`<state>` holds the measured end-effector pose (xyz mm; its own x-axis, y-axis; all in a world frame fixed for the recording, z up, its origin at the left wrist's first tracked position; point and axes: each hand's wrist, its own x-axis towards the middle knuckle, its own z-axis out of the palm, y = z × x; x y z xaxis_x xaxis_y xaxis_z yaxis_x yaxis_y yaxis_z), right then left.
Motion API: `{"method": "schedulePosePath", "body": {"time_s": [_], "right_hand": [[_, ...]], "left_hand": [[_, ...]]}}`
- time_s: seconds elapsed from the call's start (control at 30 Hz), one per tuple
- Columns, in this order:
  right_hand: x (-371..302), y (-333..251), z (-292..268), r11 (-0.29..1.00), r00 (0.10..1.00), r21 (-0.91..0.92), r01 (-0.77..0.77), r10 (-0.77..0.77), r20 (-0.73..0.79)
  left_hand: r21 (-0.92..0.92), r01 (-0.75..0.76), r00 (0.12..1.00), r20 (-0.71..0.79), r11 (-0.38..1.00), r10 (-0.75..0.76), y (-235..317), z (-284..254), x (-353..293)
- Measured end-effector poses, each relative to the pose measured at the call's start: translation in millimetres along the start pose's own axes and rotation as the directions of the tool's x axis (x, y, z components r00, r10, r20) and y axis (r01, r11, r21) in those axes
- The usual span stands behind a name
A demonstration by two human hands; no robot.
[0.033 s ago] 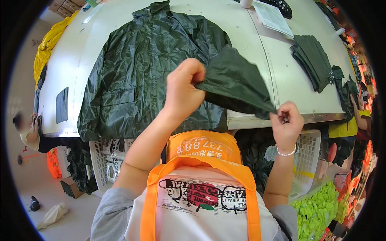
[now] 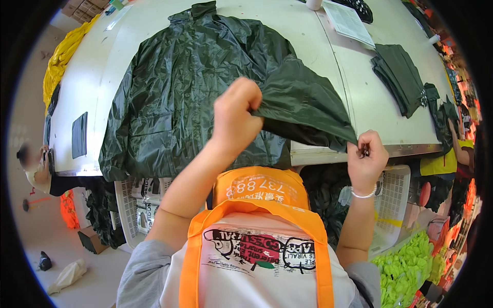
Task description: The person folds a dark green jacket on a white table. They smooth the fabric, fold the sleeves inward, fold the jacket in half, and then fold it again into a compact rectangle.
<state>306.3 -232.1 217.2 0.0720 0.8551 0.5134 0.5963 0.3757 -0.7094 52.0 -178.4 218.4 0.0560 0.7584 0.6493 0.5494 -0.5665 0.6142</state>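
A dark green rain jacket lies spread on the white worktable, its collar at the far side and its front up. My left hand is closed in a pinch on the inner edge of the jacket's right-hand sleeve. Closed too, my right hand grips the outer corner of that sleeve's end. Between both hands the sleeve is lifted and stretched toward me, with a dark fold beneath its near edge. A beaded bracelet circles my right wrist. My fingertips are partly hidden.
Folded dark green garments lie on the table's right, near a paper sheet. A small folded dark piece is at the left. White baskets stand below the table edge. Other people work at both sides.
The stretched sleeve has shifted slightly, its upper face looking fuller. My right hand has moved a little to the right; my left hand stays almost in place.
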Motion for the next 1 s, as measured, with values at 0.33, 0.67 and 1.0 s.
{"method": "schedulePosePath", "body": {"time_s": [0.33, 0.67, 1.0], "right_hand": [[-16.7, -1.2, 10.9, 0.983, 0.984, -0.056, 0.174, -0.171, 0.052], [-22.6, -13.2, -1.9, 0.857, 0.913, 0.386, -0.341, 0.203, 0.354], [-0.3, -36.0, 13.5, 0.897, 0.847, 0.233, -0.377, 0.232, 0.478]], "left_hand": [[-0.101, -0.198, 0.977, 0.060, 0.975, 0.205, 20.2, 21.4, -13.4], [-0.007, -0.443, 0.894, 0.066, 0.897, 0.442, 12.2, 23.6, -19.8], [-0.011, -0.553, 0.829, 0.088, 0.833, 0.552, 18.4, 22.5, -19.9]]}}
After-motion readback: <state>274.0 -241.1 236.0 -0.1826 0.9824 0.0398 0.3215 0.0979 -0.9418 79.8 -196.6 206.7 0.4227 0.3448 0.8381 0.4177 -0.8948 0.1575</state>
